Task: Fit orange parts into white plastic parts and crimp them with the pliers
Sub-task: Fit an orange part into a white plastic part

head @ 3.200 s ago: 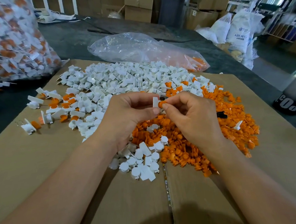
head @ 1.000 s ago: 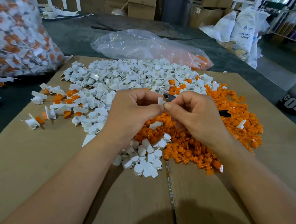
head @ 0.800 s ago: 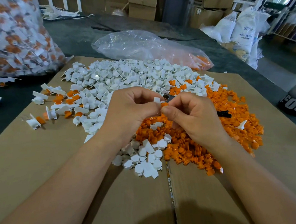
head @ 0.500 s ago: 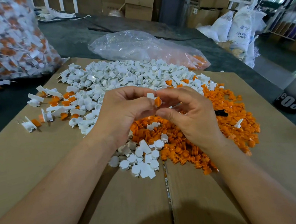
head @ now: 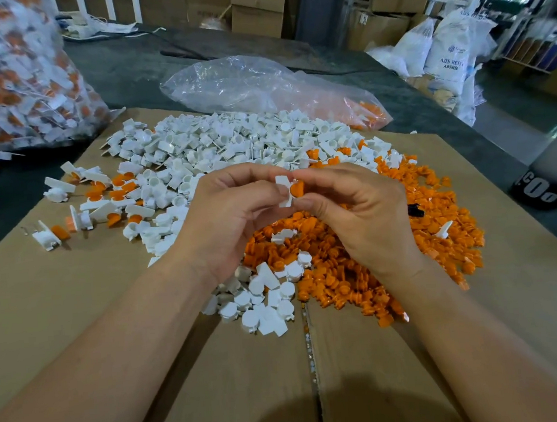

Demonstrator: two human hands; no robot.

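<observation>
Head view, the only one. Both hands were up over the middle of the cardboard sheet (head: 79, 307), meeting fingertip to fingertip.

Left hand (head: 228, 221): fingers curled in, thumb and forefinger pinched on a white plastic part (head: 284, 190). The part stood roughly upright, with its flat tab pointing up.

Right hand (head: 363, 218): fingers also curled, thumb and forefinger closed narrow on an orange part (head: 298, 189). The orange part was pressed against the right side of the white one, touching it. I couldn't tell how far in it sat; the fingers covered the joint.

A small black piece (head: 415, 210) stuck out just past the right hand's knuckles, over the orange heap. It may have been a pliers handle, but too little showed to say.

Below the hands:
- heap of loose orange parts (head: 437, 232), right of centre, running under the right hand
- wide spread of loose white parts (head: 232, 141), far side and left of centre
- small cluster of white parts (head: 264, 307) near the sheet's centre seam, touching the orange heap's near edge
- several fitted white-and-orange pieces (head: 105, 209) scattered at the left, apart from the main piles

Off the sheet:
- big clear bag of finished pieces (head: 14, 81) at the far left
- mostly flat clear bag (head: 262, 86) beyond the white spread, some orange parts in its right end
</observation>
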